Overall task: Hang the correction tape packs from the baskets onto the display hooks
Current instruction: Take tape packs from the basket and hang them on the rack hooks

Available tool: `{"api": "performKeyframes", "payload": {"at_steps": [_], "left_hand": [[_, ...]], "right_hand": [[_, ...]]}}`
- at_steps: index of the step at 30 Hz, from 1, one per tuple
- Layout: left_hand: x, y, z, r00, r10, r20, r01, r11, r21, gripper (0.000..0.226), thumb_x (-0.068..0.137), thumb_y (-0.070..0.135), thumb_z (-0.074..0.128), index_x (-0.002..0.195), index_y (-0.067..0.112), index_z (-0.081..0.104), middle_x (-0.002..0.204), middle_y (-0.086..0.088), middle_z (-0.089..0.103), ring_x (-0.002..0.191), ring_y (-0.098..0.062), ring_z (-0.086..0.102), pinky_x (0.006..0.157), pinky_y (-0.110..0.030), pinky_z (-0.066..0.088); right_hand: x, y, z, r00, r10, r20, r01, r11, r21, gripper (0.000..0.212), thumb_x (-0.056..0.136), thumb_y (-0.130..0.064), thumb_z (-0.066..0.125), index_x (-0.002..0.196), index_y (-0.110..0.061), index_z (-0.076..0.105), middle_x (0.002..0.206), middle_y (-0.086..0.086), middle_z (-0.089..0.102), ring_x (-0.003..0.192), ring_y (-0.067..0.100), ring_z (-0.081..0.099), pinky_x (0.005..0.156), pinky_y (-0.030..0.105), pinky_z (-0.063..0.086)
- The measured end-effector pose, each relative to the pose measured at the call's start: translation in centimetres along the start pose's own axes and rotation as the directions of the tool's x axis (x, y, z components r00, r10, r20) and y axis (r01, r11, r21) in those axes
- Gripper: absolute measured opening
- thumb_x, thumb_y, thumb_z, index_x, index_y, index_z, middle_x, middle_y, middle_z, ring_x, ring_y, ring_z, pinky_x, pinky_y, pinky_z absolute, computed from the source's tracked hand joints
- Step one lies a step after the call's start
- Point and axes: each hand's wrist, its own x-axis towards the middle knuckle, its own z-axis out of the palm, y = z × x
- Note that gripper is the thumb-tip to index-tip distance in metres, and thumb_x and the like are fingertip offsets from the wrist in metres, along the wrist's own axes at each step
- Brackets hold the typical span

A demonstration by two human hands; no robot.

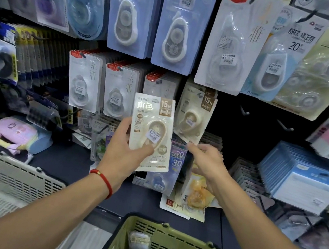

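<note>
My left hand (126,146) grips a cream correction tape pack (152,131) marked 15M, upright in front of the display. A matching cream pack (194,116) hangs on a hook just to its right. My right hand (207,160) hovers below that hanging pack with fingers loosely curled, holding nothing. The green basket (167,229) at the bottom holds several more packs. An empty grey basket (13,174) stands at the lower left.
White packs (84,84) and blue packs (175,30) hang in rows on the wall. Two bare hooks (244,111) stick out at the right. An orange pack (198,193) lies on the shelf. Blue boxed packs (304,179) are stacked at the right.
</note>
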Motion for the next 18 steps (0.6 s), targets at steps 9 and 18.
{"api": "performKeyframes", "payload": {"at_steps": [9,18], "left_hand": [[-0.6,0.7,2.1,0.979,0.013,0.204,-0.004,0.999,-0.047,0.065,0.086,0.022,0.087,0.142,0.035,0.057,0.127,-0.001,0.076,0.118,-0.023,0.073,0.099,-0.046,0.058],[-0.7,0.2,2.9,0.987,-0.046,0.156,0.039,0.998,0.051,0.082,0.087,-0.005,0.079,0.153,0.032,0.047,0.114,-0.009,0.073,0.101,-0.026,0.075,0.086,-0.038,0.065]], "right_hand": [[-3.7,-2.4,-1.3,0.889,-0.372,0.267,0.324,0.923,0.208,0.035,0.092,-0.045,0.079,0.115,-0.020,0.074,0.107,-0.001,0.081,0.099,0.018,0.078,0.079,0.031,0.063],[-3.3,-2.4,-1.9,0.916,-0.402,-0.003,0.387,0.878,0.283,0.026,0.096,-0.042,0.070,0.117,-0.029,0.063,0.109,-0.008,0.079,0.100,0.012,0.077,0.078,0.030,0.062]]}}
